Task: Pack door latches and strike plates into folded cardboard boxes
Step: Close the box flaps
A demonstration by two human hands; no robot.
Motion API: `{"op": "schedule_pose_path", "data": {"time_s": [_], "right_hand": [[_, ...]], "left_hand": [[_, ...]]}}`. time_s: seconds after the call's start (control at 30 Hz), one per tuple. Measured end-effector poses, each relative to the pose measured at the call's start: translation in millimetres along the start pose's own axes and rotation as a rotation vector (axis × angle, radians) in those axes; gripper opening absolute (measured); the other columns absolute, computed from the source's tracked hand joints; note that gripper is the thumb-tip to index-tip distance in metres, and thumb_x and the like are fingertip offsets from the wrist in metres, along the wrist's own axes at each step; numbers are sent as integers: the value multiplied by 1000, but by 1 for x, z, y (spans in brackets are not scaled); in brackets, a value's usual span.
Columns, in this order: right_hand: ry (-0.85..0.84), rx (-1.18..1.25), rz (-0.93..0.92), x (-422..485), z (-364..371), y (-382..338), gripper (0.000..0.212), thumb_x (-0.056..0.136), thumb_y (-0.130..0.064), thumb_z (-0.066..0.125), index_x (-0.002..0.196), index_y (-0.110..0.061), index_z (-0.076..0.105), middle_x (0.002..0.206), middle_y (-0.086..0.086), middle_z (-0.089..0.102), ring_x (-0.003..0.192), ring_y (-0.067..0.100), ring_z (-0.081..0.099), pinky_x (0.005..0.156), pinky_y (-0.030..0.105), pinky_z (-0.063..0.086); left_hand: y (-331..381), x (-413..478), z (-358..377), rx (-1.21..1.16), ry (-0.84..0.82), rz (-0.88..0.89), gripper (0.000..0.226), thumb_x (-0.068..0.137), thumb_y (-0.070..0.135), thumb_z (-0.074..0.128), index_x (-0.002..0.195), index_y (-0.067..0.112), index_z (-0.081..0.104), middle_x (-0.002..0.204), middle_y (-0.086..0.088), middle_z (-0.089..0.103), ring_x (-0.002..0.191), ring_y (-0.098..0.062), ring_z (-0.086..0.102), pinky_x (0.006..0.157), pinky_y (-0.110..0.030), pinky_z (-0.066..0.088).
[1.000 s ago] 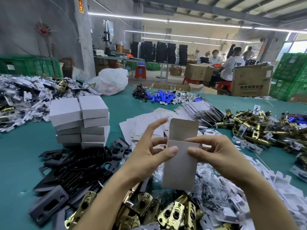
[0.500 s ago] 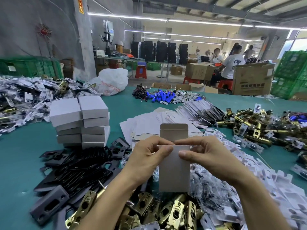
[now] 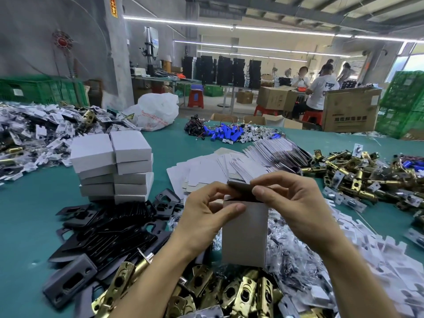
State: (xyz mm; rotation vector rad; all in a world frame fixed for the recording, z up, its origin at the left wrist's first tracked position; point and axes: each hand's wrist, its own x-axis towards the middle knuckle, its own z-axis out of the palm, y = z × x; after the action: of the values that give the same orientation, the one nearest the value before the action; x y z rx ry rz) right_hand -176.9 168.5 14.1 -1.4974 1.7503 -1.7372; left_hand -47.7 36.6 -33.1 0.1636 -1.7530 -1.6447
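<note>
I hold a small white cardboard box [image 3: 244,235] upright above the table's near edge. My left hand [image 3: 206,212] pinches its upper left corner. My right hand [image 3: 291,203] pinches the top flap [image 3: 241,191], which is bent over toward me and looks dark. Brass door latches [image 3: 241,292] lie in a heap below the box. Black strike plates [image 3: 110,230] are spread to the left. Flat unfolded box blanks [image 3: 206,171] lie behind my hands.
Two stacks of closed white boxes [image 3: 114,164] stand at the left. More brass latches [image 3: 358,171] pile up at the right, white plastic pieces [image 3: 378,249] at the near right, bagged parts [image 3: 34,134] at the far left. People sit at tables in the background.
The box's top flap stood straight up before; now my right hand has folded it down over the opening. Both hands have shifted slightly up the box's top.
</note>
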Motion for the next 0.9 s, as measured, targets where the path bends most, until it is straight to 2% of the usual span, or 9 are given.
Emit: {"op": "schedule_pose_path", "data": {"time_s": [0.07,0.2,0.3,0.37,0.47,0.53,0.6,0.77,0.9], "right_hand": [[0,-12,6,0,0,1,20,73,-35,73,90,-26,77,89,0,77,87,18,73,78,27,54],[-22,-23,18,0,-1,2,19,72,-33,76,88,-23,78,91,2,77,89,18,71,81,35,54],[-16,-1,48,-1,2,1,20,70,-32,75,87,-20,77,97,3,76,91,23,72,86,42,56],[-16,1,58,-1,2,0,21,70,-30,75,86,-17,77,94,7,77,89,26,72,85,42,56],[-5,26,79,-1,1,-1,19,71,-23,77,86,-11,77,89,12,76,88,32,71,83,43,56],[0,-3,80,-1,1,-1,10,77,-10,79,86,-11,77,84,9,76,80,25,70,73,33,56],[30,-37,85,-1,2,1,14,80,0,77,85,-13,77,83,6,75,78,23,70,70,28,58],[77,-51,77,0,3,-2,22,77,1,78,86,-19,74,89,2,75,83,25,70,76,36,56],[70,-56,122,-1,4,-3,15,78,-4,79,84,-17,75,85,2,75,82,26,70,72,35,55]], "left_hand": [[0,-1,1,-14,17,2,26,74,18,78,100,16,74,101,-6,77,89,-29,75,75,-36,62],[-2,1,-1,-4,23,4,15,75,21,78,89,22,78,99,-6,78,94,-29,74,85,-43,61],[-3,0,-1,26,30,42,19,77,21,78,96,19,78,102,-4,77,97,-26,74,86,-42,60],[-4,-1,-1,42,70,83,22,75,18,82,96,19,77,102,-4,77,95,-24,75,82,-40,61],[-4,-1,-1,10,144,109,33,64,16,90,79,24,62,98,-6,77,92,-26,75,75,-39,62],[-4,0,-3,15,140,117,39,61,19,92,71,27,55,97,-4,77,91,-24,75,70,-33,61],[-5,0,-4,43,125,110,40,61,25,95,67,29,56,97,1,76,88,-19,75,68,-27,59],[-3,1,-1,36,127,77,25,65,38,85,71,31,62,86,2,73,77,-15,72,67,-27,56],[-1,1,-1,-21,107,60,26,66,28,93,71,18,69,85,-14,74,77,-29,73,69,-39,61]]}}
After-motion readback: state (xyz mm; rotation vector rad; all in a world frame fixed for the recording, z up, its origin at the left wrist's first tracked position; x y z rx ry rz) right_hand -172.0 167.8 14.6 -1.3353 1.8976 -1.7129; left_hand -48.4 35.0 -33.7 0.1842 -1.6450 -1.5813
